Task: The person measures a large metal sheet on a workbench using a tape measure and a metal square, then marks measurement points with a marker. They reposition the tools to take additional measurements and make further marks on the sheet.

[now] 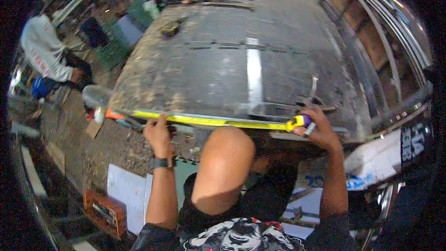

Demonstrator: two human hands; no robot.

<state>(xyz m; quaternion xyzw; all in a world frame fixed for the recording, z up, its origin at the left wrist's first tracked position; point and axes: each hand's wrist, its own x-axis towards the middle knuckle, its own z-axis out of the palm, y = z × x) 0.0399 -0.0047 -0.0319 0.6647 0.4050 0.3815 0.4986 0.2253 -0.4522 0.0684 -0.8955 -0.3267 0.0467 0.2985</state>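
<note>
A yellow tape measure blade (223, 122) is drawn out along the near edge of a worn, dark worktable (209, 79). My left hand (159, 135), a dark band on its wrist, pinches the blade near its left end, thumb side up. The purple and yellow tape measure case (298, 122) sits in the closed fingers of my right hand (321, 128). A short pale stick-like piece (310, 128) also shows between those fingers; its kind is unclear. Just behind the blade, a thin silvery strip runs along the table edge. My bare knee rises beneath the middle of the blade.
A flat light metal bar (254, 72) lies across the table's middle. A small dark and yellow object (170, 29) rests at the far left. Metal tools (314, 90) lie beyond my right hand. A person in a white top (46, 49) sits at left. Long metal profiles (395, 32) line the right.
</note>
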